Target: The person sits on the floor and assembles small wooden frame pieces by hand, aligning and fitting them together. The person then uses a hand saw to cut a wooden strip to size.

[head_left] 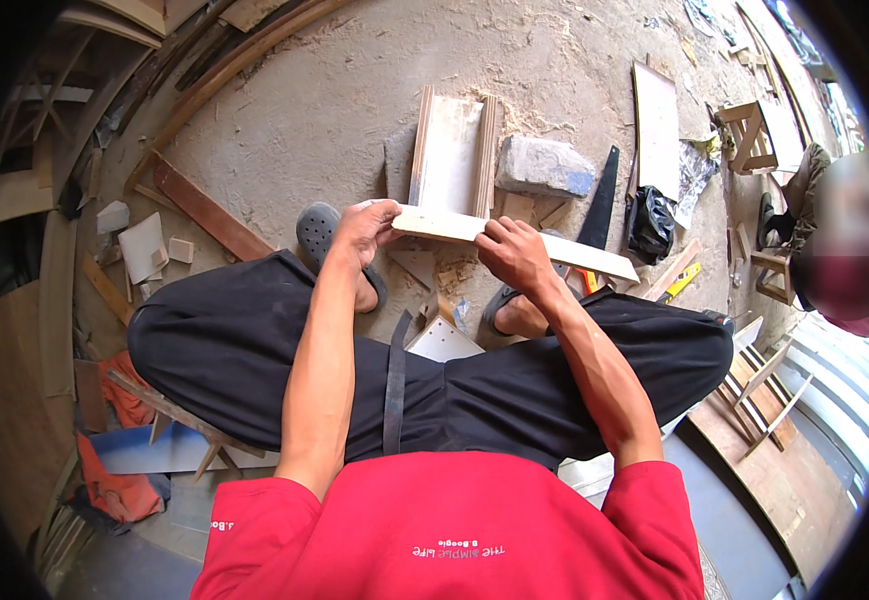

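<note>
A long pale wooden strip (pixel 585 255) lies across in front of me, held off the ground between both hands. My left hand (pixel 367 232) pinches its left end. Near its middle, my right hand (pixel 513 250) is wrapped over it with the fingers curled down. Just beyond the strip stands a trough-like wooden piece (pixel 450 150), with a pale flat middle and layered plywood sides. To its right rests a grey concrete block (pixel 547 168). A handsaw (pixel 603 205) with a dark blade lies behind the strip's right part, its orange handle partly hidden.
Past the saw are a long pale board (pixel 657 130) and a black plastic bag (pixel 652 222). A yellow tool (pixel 681 282) lies by my right knee. Wood offcuts (pixel 143 248) and a reddish-brown plank (pixel 211 210) lie at left. Another person (pixel 855 235) sits at far right near wooden stools (pixel 750 138).
</note>
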